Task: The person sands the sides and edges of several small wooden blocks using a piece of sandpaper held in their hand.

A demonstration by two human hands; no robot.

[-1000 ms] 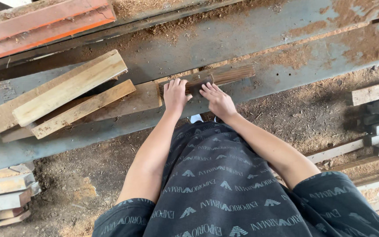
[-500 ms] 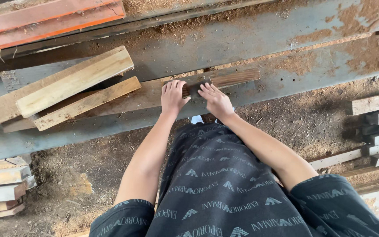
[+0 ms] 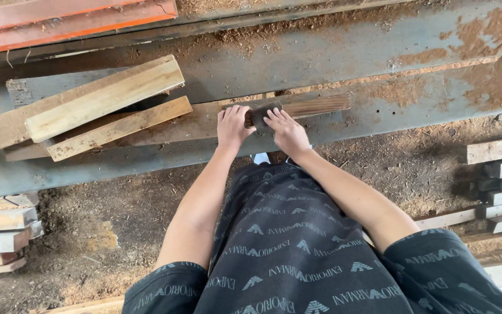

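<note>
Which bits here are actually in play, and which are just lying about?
In play:
left hand
right hand
small dark block between the hands
long dark plank under the block

Lying about:
pale stacked boards
orange beam
grey bench
board stacks on the floor

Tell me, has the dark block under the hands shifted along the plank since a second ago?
Cannot tell. The dark block sits on the plank between both hands, but earlier they hid it. The camera has shifted, and the hands sit about as far from the plank's right end.
</note>
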